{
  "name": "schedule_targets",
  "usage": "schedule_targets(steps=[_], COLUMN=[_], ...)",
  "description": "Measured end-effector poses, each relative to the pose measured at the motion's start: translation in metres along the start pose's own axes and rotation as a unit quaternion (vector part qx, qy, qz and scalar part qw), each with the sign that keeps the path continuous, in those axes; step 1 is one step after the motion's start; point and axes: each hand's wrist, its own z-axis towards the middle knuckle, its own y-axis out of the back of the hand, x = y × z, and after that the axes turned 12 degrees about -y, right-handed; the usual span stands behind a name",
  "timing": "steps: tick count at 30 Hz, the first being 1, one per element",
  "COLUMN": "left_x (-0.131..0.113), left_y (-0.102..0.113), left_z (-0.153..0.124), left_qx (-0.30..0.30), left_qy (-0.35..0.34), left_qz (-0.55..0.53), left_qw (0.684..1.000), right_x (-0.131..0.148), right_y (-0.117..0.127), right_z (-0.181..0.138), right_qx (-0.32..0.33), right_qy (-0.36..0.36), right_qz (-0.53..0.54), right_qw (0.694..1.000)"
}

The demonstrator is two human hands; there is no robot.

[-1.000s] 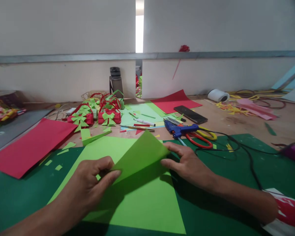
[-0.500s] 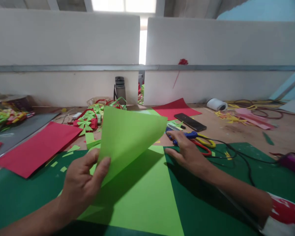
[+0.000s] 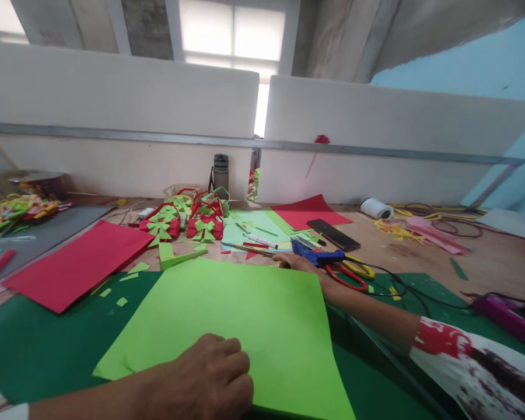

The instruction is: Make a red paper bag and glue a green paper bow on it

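A large light green paper sheet (image 3: 245,303) lies in front of me on the green mat (image 3: 39,344), its right side slightly bent. My left hand (image 3: 214,373) is closed at the sheet's near edge, knuckles up and fingertips hidden. Beyond the far edge, my right hand (image 3: 295,262) reaches in with bent fingers, beside the blue glue gun (image 3: 317,255). A thin brown stick (image 3: 249,249) runs up to its fingertips; whether they grip it is unclear. Red-handled scissors (image 3: 345,277) lie just right of this hand.
Red sheets (image 3: 83,259) lie at left and back. Small red paper baskets with green bows (image 3: 205,226) stand behind the sheet, near a bottle (image 3: 221,178). A phone (image 3: 333,234), yellow-handled scissors (image 3: 359,268), cables and a purple power strip (image 3: 507,318) are at right.
The lifted green sheet has come down flat. My left hand has moved right and nearer to me. My right hand has shifted left, away from the glue gun's front. The view has tilted up.
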Motion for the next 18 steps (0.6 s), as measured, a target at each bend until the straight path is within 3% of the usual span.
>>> schedule_targets(steps=[7, 12, 14, 18], left_x=[0.003, -0.004, -0.008, -0.014], left_y=[0.001, 0.013, 0.018, 0.017], left_z=[0.0, -0.001, -0.002, -0.004], left_qx=[0.056, 0.052, 0.03, -0.006], left_qy=[-0.019, -0.027, -0.028, -0.008], left_qz=[0.026, 0.071, 0.083, 0.098], left_qw=[0.998, 0.996, 0.996, 0.995], right_x=[0.014, 0.009, 0.003, -0.016], right_y=[0.0, 0.002, 0.007, 0.026], right_z=[0.011, 0.014, 0.018, 0.028], right_qx=[0.045, 0.098, 0.074, -0.046], right_qy=[0.001, -0.076, -0.124, -0.212], right_qz=[0.033, 0.067, 0.08, 0.137], right_qw=[0.998, 0.99, 0.986, 0.967])
